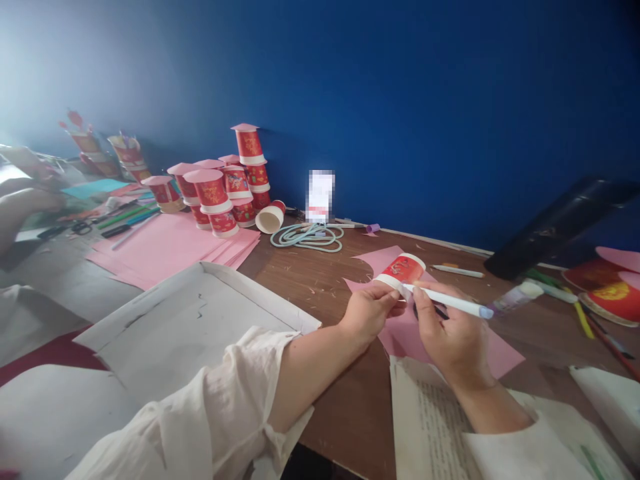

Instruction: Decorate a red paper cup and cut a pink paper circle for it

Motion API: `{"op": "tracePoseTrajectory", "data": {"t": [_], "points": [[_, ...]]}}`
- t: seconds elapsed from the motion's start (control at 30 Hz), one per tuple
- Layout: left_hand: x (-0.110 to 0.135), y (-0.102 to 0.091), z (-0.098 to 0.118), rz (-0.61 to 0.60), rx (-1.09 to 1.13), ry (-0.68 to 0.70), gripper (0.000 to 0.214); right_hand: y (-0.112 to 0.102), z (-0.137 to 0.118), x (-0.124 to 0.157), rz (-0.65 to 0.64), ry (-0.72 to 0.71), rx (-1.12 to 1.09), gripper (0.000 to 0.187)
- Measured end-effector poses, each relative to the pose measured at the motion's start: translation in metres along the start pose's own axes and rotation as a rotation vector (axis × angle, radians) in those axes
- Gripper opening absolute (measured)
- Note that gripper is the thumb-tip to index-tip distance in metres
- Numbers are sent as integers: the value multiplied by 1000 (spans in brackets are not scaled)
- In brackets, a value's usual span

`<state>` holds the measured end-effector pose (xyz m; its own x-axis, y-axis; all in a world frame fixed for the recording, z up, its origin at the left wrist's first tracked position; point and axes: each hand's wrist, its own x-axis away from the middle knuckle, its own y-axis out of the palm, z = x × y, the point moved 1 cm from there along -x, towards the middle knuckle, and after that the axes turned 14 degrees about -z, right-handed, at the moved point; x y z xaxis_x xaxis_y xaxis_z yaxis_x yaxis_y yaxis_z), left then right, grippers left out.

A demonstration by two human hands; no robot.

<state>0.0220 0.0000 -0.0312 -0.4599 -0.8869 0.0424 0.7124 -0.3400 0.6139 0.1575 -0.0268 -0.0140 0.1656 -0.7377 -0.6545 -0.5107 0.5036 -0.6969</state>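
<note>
Pointing left, long axis dipping rightward, white marker (460, 303) clasped in right grip (454, 335); left grip (369, 311) unclear.

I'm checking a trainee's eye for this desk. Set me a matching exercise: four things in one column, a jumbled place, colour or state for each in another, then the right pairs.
Column one
1. Marker
2. Cable
3. Large cylinder
4. Left hand

Column two
A. Coiled near the blue wall
B. At the white rim of a red cup
C. In the fingers of the right hand
D. Black

Right pairs: 1-C, 2-A, 3-D, 4-B
</note>
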Motion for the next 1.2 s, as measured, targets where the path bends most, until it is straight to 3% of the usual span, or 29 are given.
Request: {"op": "tracePoseTrajectory", "data": {"t": [0.57, 0.7, 0.87, 1.2], "points": [[1, 1, 1, 3, -32, -1, 21, -2, -4, 0, -27, 21, -20, 20], [0, 0, 1, -11, -39, 17, 23, -3, -6, 0, 20, 55, -9, 21], [1, 0, 1, -2, -35, -11, 22, 0, -6, 0, -42, 41, -29, 22], [2, 2, -1, -67, 213, 6, 35, -9, -10, 1, 196, 100, 19, 19]]}}
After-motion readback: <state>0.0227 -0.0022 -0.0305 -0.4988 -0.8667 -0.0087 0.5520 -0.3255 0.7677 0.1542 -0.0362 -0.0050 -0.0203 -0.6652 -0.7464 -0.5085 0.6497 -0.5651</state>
